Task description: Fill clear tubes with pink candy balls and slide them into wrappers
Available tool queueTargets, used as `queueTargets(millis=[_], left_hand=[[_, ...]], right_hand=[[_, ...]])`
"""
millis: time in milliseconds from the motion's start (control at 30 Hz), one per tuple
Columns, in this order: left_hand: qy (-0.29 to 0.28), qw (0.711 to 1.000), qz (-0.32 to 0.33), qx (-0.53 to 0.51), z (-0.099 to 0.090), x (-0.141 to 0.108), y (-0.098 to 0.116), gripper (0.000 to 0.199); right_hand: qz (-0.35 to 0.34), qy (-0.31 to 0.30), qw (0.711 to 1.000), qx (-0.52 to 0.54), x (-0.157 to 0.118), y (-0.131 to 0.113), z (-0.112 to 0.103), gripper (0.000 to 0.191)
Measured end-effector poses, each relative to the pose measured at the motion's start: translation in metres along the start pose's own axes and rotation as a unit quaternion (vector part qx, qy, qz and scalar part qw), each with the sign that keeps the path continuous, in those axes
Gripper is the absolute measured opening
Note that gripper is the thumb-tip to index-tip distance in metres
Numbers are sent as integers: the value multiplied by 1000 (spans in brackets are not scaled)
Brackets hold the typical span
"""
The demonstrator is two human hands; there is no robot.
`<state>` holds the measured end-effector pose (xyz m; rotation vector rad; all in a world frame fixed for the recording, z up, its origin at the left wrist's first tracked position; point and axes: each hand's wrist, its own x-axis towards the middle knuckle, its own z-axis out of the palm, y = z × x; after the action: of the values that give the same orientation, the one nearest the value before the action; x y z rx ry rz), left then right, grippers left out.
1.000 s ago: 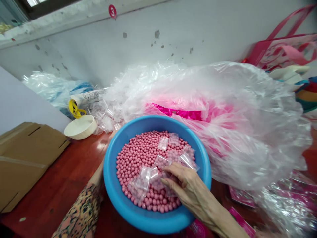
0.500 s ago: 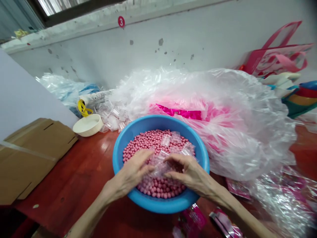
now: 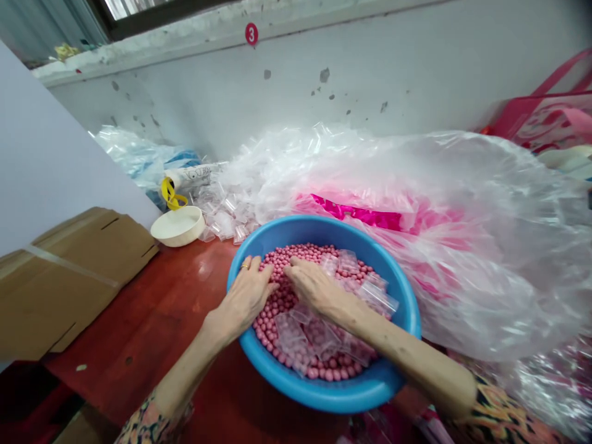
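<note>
A flattened cardboard box (image 3: pixel 69 277) lay at the left of the red-brown bench (image 3: pixel 139 308), just beside a cream bowl (image 3: pixel 177 226) with a yellow strap (image 3: pixel 171 193) behind it. A huge clear plastic sack (image 3: pixel 462 259) bulged against the whitewashed wall (image 3: pixel 370 68), below a red "3" sticker (image 3: pixel 251 34), and a pink tote bag (image 3: pixel 546 111) stood at the right.

A pale grey plastered wall (image 3: pixel 351 68) is running across the background, showing scattered chipped patches, while a round red tag (image 3: pixel 251 34) numbered 3 is marking its upper part. Along its top, a narrow ledge (image 3: pixel 139 61) is extending beneath a dark-framed window (image 3: pixel 134 9), which is admitting daylight at upper left. A white panel (image 3: pixel 50 148) is standing at left, and a varnished red-brown tabletop (image 3: pixel 139 327) is reflecting the light below.
</note>
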<state>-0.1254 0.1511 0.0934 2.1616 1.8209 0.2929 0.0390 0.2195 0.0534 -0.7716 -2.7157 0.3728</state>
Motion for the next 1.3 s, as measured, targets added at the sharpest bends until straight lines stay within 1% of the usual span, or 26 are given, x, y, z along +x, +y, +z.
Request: queueTargets(millis=[33,100,167,233,300,367,467,533,633,733,833,933,1000,1067,1167,1300], left_hand=[[-9,1000,-6,14,2,2,-2,26],[-39,999,2,30,9,2,0,27],[-61,997,22,34,16,-2,8,32],[-75,996,43,31,22,-9,17,37],[-83,995,54,25,26,-15,22,39],[-85,995,51,15,26,-21,23,36],[-72,996,43,-19,24,-26,22,34],[-59,996,48,-54,22,-28,20,35],[-50,992,62,-99,24,-28,16,37],[-26,989,77,-124,30,-29,10,36],[4,985,95,-145,36,-30,6,33],[23,985,94,-141,39,-32,6,32],[31,988,87,-127,41,-34,8,32],[42,989,83,-110,42,-35,10,33],[69,991,81,-85,43,-35,13,34],[57,994,72,-66,40,-33,16,32]], right_hand=[[-6,-13,1000,-11,9,6,-1,25],[-14,-31,999,-32,28,22,-11,26],[-8,-32,998,-52,44,38,-22,24],[-9,-47,997,-58,54,48,-26,25],[-25,-72,996,-47,56,49,-20,27],[-48,-99,994,-19,53,44,-9,27],[-70,-141,987,44,48,35,3,26],[-61,-163,980,94,49,34,2,27],[-21,-177,966,184,52,37,-6,26],[25,-177,944,278,49,40,-15,22],[68,-154,920,353,43,39,-20,24],[99,-127,903,399,41,40,-21,29],[108,-120,896,413,45,41,-20,27],[111,-118,896,413,54,42,-19,23],[109,-104,908,390,75,43,-12,22],[104,-86,934,332,106,40,9,28]])
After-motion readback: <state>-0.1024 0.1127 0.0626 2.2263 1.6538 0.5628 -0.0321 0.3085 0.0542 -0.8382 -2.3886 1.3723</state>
